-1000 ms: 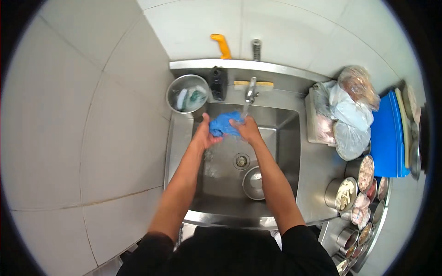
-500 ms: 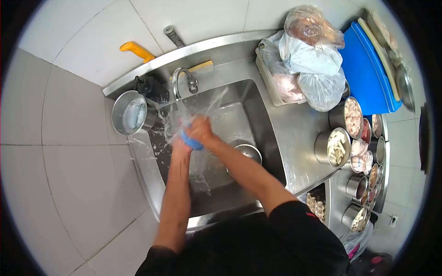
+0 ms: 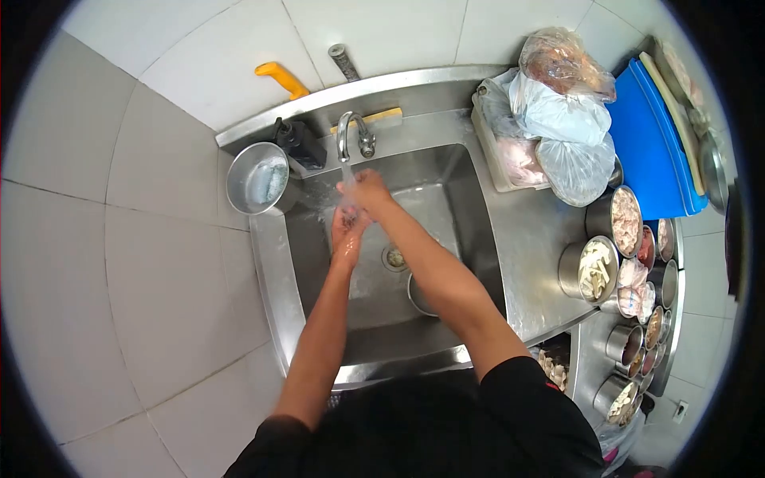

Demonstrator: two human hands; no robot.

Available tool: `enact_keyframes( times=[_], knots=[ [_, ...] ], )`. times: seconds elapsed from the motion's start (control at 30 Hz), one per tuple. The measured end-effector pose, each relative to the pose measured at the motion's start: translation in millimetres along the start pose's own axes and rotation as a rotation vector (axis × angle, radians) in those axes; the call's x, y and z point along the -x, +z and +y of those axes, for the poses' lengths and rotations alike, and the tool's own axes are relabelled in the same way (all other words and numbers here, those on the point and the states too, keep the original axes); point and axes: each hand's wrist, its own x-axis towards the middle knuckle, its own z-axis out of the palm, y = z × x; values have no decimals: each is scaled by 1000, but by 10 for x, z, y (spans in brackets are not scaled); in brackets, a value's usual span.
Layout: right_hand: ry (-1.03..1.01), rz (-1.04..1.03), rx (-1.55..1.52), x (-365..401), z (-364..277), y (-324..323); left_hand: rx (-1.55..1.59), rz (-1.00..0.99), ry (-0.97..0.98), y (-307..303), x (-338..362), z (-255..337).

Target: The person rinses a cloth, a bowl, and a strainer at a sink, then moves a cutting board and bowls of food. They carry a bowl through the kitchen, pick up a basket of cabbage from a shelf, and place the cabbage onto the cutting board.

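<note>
Both my hands meet under the running tap (image 3: 348, 131) above the steel sink (image 3: 335, 315). My left hand (image 3: 348, 229) is wet and turned palm up. Its palm and part of its open fingers show, the fingertips covered by the other hand. Lying over it in the stream is my right hand (image 3: 369, 193), its fingers partly lost in water and blur. Whether anything is between the hands cannot be made out. On the sink floor a drain (image 3: 394, 257) shows, and a round metal bowl (image 3: 417, 296) sits partly behind my right forearm.
Left of the tap stand a metal pot (image 3: 236, 191) with a whitish thing inside and a black pump bottle (image 3: 301, 145). Bagged meat in a white bin (image 3: 498, 163), a blue board (image 3: 637, 135) and several food pots (image 3: 575, 275) line the right counter.
The blue thing in my hands is out of sight now. The heavy splashing has calmed to a narrow stream. The whole view has shifted, with the sink further right and lower.
</note>
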Motion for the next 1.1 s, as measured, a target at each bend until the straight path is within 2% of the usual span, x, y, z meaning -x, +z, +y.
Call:
enact_keyframes(
  times=[0.03, 0.07, 0.13, 0.2, 0.27, 0.3, 0.33, 0.37, 0.4, 0.43, 0.47, 0.5, 0.53, 0.57, 0.6, 0.63, 0.67, 0.7, 0.73, 0.77, 0.83, 0.87, 0.93, 0.97, 1.0, 1.07, 1.1],
  knots=[
    [7, 6, -126, 13, -58, -20, -324, -45, 171, -4, 3, 6],
    [14, 13, -252, 25, -116, -40, -325, -45, 180, -55, -27, 67],
    [-64, -61, -179, 199, -330, -303, -515, -105, 155, -187, -136, 212],
    [-97, -81, -139, 167, -254, -468, -438, -119, 123, -112, -178, 382],
    [-355, -6, -19, -73, 41, -541, -366, -143, 100, -107, -340, 488],
    [-363, -4, -19, -37, -3, -661, -265, -27, 132, -169, -487, 444],
    [-262, -88, 128, 43, -42, -787, -161, 91, 157, -94, -476, 523],
    [-156, -171, 272, 139, -64, -842, -314, 60, 173, -57, -435, 606],
    [-155, -171, 273, 188, 3, -824, -313, 60, 172, -4, -438, 648],
    [-383, -55, 450, 256, 87, -793, -402, -16, 128, 66, -463, 689],
    [-499, -1, 537, 281, 134, -757, -491, -94, 84, 141, -480, 725],
    [-611, 68, 626, 303, 182, -721, -447, -149, 43, 127, -577, 661],
    [-609, -164, 275, 292, 179, -651, -404, -202, 1, 110, -678, 593],
    [-641, -247, 216, 203, 287, -604, -409, -132, 28, -33, -885, 410],
    [-666, -334, 156, 108, 402, -558, -343, -153, -25, 69, -752, 629],
    [-733, -276, 392, -32, 572, -514, -277, -171, -78, 181, -610, 861],
    [-553, -407, 313, 46, 547, -541, -213, -184, -133, 301, -460, 1102],
    [-362, -507, 244, 128, 517, -569, 27, -144, -149, 144, -499, 1208],
    [-320, -446, -10, 215, 412, -519, 269, -98, -160, 22, -535, 1246],
    [-281, -452, -315, 309, 288, -406, 149, 92, -147, -31, -559, 1183],
    [-215, -478, -954, 605, -131, -210, 50, 35, -157, -98, -513, 996],
    [-455, -343, -716, 697, -217, -30, 33, -5, -186, -82, -477, 892],
    [-576, -138, -365, 817, -253, 461, 180, -59, -277, 1, -368, 750],
    [-471, -82, -271, 796, -198, 625, 237, -85, -316, 50, -340, 696],
    [-458, -39, -264, 721, -181, 534, 262, -93, -334, 92, -326, 659],
    [-620, 372, 320, 485, -222, 277, 244, -98, -335, 156, -380, 630],
    [-609, 383, 321, 331, -183, 142, 183, -91, -313, 156, -395, 654]
  ],
)
